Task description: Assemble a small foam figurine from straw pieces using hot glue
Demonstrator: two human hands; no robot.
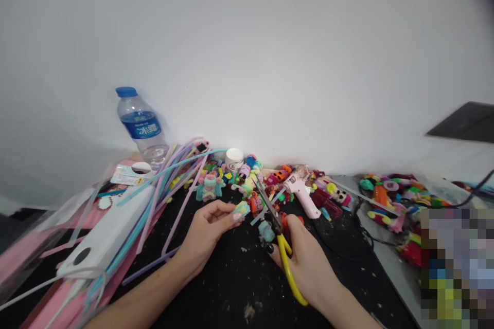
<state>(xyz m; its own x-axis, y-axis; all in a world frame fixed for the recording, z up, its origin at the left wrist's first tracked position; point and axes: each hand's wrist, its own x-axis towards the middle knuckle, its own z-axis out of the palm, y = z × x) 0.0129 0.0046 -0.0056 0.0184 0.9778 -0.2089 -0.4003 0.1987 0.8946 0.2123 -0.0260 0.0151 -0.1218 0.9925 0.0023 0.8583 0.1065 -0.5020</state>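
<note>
Between the thumb and fingers of my left hand (pixel 216 223) is a small fuzzy piece (pixel 241 209) in pale yellow, green and blue. My right hand (pixel 309 262) grips a pair of yellow-handled scissors (pixel 285 262), their metal blades parted and pointing up and away, to the right of the fuzzy piece. Beside the blades lies a small bluish-green fuzzy ball (pixel 266 231). Just beyond my left hand stands a pastel fuzzy figure (pixel 209 186). A pink glue gun (pixel 303 193) rests behind the scissors.
At the left, a clear bottle with a blue cap (pixel 141 126) leans by the wall near a bundle of pastel pipe cleaners (pixel 165 180) and a white power strip (pixel 108 231). A white cup (pixel 234 159) stands at the back. Colourful fuzzy pieces (pixel 386 195) are heaped at the right.
</note>
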